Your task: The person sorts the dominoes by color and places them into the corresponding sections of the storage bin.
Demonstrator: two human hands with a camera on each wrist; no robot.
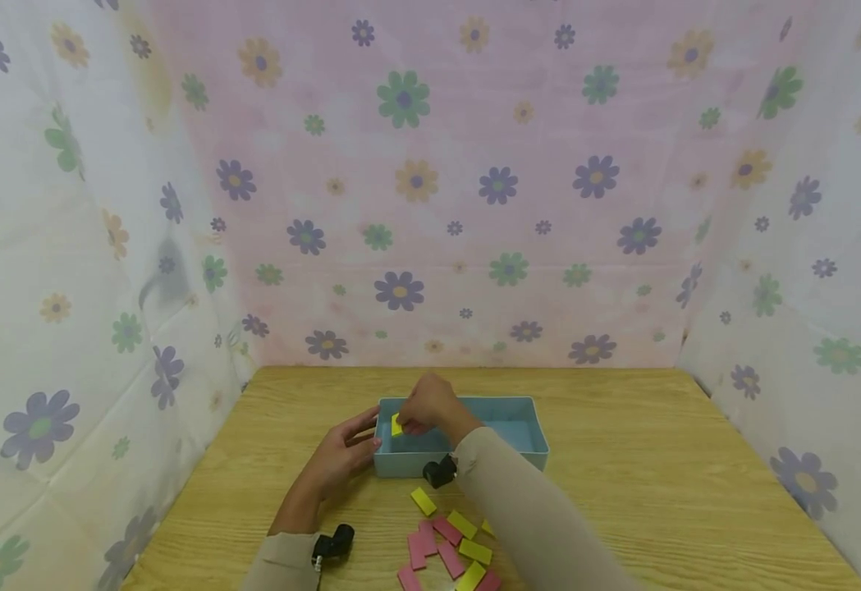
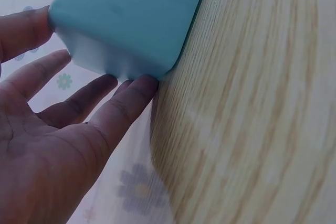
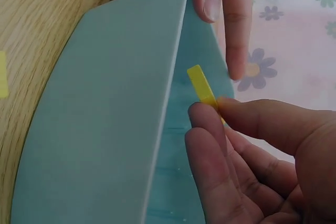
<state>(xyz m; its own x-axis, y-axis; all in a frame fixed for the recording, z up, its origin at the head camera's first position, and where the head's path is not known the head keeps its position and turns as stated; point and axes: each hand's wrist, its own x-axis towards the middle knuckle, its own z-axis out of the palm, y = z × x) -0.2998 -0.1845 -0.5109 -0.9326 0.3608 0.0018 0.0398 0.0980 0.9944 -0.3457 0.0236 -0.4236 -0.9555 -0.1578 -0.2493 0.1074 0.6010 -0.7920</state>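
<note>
In the head view, a long light-blue box (image 1: 462, 465) stands on the wooden table. My right hand (image 1: 430, 404) is over its left part and pinches a yellow rectangular block (image 1: 396, 426) between thumb and fingers. The right wrist view has this yellow block (image 3: 201, 85) tilted, inside the box's wall (image 3: 105, 98). At the box's left end, my left hand (image 1: 341, 453) rests its spread fingers against the outside. The left wrist view shows these fairly straight fingers (image 2: 121, 108) touching the end wall and corner of the box (image 2: 131, 14).
In front of the box lie several loose yellow blocks (image 1: 423, 501) and pink blocks (image 1: 451, 560), partly overlapping. My right forearm (image 1: 533, 517) covers part of this group. Flowered cloth (image 1: 474, 205) hangs behind the table (image 1: 622, 460) and along both sides.
</note>
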